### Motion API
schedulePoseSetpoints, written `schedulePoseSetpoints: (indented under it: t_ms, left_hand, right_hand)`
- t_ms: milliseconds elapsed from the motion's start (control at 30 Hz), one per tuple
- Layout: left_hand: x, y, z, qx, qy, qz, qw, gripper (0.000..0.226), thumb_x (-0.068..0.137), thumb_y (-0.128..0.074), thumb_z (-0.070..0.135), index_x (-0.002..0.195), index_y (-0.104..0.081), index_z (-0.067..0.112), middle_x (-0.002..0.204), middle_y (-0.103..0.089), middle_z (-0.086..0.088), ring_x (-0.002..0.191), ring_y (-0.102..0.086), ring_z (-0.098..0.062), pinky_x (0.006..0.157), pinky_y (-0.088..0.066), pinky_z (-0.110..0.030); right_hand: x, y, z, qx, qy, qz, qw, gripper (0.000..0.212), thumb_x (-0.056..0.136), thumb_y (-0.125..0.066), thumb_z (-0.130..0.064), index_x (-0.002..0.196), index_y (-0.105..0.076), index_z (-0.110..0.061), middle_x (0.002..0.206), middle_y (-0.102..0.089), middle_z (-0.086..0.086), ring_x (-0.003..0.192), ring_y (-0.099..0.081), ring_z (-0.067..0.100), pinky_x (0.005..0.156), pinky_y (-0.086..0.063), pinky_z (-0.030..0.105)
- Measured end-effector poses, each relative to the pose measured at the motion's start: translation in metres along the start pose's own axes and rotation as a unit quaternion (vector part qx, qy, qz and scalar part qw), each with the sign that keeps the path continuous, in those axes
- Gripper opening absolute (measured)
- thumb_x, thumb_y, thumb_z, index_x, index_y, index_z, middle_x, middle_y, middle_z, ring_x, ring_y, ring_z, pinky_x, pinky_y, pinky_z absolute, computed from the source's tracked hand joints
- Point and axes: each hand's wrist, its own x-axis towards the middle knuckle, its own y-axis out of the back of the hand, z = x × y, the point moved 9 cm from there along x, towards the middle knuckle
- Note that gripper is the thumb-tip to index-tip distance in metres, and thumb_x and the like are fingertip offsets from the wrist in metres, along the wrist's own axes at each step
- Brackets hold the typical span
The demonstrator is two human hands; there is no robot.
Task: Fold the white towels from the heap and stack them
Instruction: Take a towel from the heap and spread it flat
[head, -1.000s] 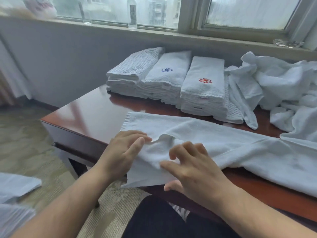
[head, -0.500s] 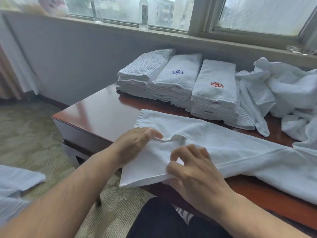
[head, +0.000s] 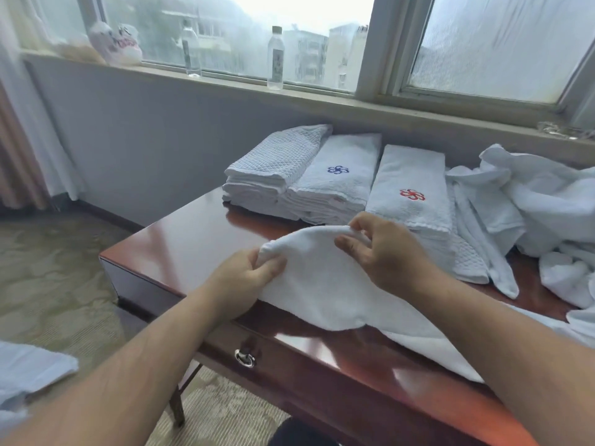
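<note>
Towel in work: white terry, at the near side of the table, centre of view. One end is held up off the wood. The rest lies flat and trails toward 4 o'clock under your right forearm.

Your left hand: fingers curled, gripping the towel's corner at its 9 o'clock end. Your right hand: thumb and fingertips pinch the raised edge at about 1 o'clock of the towel. The edge arches between the two hands.

At 12 o'clock from the towel, three folded stacks sit side by side, touching, along the far side of the table:
- waffle-weave stack, at 11 o'clock
- stack with a blue emblem, middle
- stack with a red emblem, just behind your right hand

At 2 to 3 o'clock is the unfolded heap, rumpled, with one strip draped against the red-emblem stack.

Table front, 6 o'clock: a metal ring pull. On the windowsill at 12 o'clock stand two clear bottles, upright. At 8 o'clock, white cloth lies low at the frame's edge over the carpet.
</note>
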Motion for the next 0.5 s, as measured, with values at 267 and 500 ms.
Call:
schedulePoseSetpoints:
  t_ms: [267,500]
  left_hand:
    - [0.055,0.026,-0.012,0.194,0.09,0.12,0.969,0.024,0.1,-0.047,0.03,0.101,-0.069,0.021,0.097,-0.071,0.003,0.096,-0.063,-0.022,0.076,-0.044,-0.032]
    - [0.074,0.033,-0.039,0.345,0.171,0.078,0.92,0.026,0.097,-0.042,0.015,0.072,-0.049,0.02,0.089,-0.058,-0.003,0.084,-0.05,-0.024,0.069,-0.035,-0.031]
  right_hand:
    - [0.042,-0.032,0.039,-0.054,-0.066,-0.068,0.994,0.04,0.093,-0.062,-0.056,0.076,-0.054,-0.021,0.073,-0.057,-0.008,0.076,-0.054,0.02,0.062,-0.034,0.033]
    - [0.02,-0.058,0.092,-0.113,-0.132,-0.19,0.966,0.041,0.094,-0.058,-0.053,0.072,-0.057,-0.019,0.074,-0.061,-0.002,0.073,-0.059,0.02,0.06,-0.04,0.035]
